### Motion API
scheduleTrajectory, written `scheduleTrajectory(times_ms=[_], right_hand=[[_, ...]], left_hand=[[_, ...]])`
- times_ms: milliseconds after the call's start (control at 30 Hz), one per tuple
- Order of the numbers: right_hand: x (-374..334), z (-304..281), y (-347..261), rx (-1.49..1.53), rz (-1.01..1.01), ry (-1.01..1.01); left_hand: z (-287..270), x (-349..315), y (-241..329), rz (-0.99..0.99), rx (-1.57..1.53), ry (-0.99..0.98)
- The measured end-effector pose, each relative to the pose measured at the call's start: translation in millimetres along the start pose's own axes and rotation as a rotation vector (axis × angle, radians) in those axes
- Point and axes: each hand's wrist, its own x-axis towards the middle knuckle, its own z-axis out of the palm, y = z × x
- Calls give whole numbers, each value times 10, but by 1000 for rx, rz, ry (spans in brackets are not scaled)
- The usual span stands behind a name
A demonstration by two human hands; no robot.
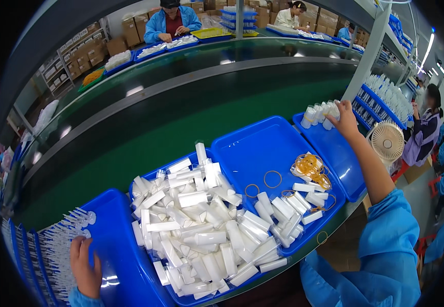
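Observation:
At the right tray, my right hand [346,122] is closed around the end of a group of white tubes in clear sleeves [314,115], which stand close together at the tray's far end. On the far left, my left hand [85,268] has its thumb apart from its bent fingers. Its fingertips reach the edge of a dense row of thin clear plastic pieces [61,250]; whether they pinch one I cannot tell. Between my arms, a blue tray [135,240] is heaped with white tubes in clear sleeves [196,225].
The middle blue tray [242,148] holds more tubes [283,212] and a pile of yellow rubber bands [311,169]. A small round fan [387,141] stands right of stacked trays [380,102]. A green conveyor belt [181,112] runs behind. Co-workers sit across it and to the right.

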Motion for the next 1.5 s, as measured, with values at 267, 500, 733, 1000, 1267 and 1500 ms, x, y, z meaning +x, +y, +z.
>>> scheduleTrajectory(times_ms=[267, 500, 733, 1000, 1267, 1500], right_hand=[[-114, -422, -1792, 612, -514, -260], [-134, 14, -3049, 495, -1071, -350], [-124, 3, -3326, 181, -1166, -461], [-326, -353, -2942, 736, -861, -491], [-801, -1223, -2943, 1352, -432, -807], [-1145, -1625, -2849, 1613, 81, -1181]], left_hand=[[572, 369, -327, -40, 168, 113], [734, 640, -495, -161, 143, 157], [261, 267, -46, -56, -49, 220], [-377, -567, 949, -326, -940, 86], [-127, -561, 1865, -169, -1535, 233], [11, -297, 2353, 2, -1540, 214]])
